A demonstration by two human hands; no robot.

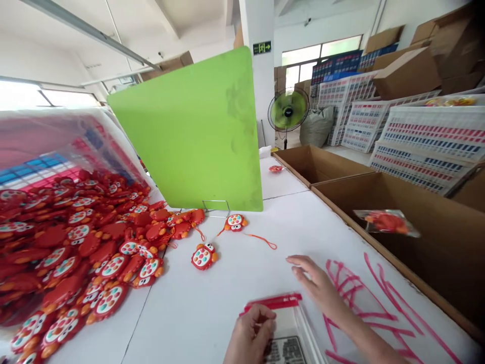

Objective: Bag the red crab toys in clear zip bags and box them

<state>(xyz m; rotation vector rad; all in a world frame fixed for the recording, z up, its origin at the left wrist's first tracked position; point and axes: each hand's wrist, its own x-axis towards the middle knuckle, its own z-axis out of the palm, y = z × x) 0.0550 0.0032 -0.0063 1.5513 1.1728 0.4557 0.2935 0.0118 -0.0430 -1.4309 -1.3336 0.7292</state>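
Note:
My left hand is at the near edge of the table, thumb and fingers pinched together on a clear plastic bag with a red top strip. This bag lies in a stack, with black print showing through. My right hand reaches over the white table with fingers stretched out and nothing in them. Over the open cardboard box on the right, a clear packet with a red toy inside appears to be in mid-air. Two red crab-like toys with coloured dots, a nearer one and a farther one, lie beyond my hands.
A large heap of red toys covers the left side. A green board stands upright at the back in a wire holder. Open cardboard boxes line the right edge. Pink strokes mark the tabletop. Behind are white crates and a fan.

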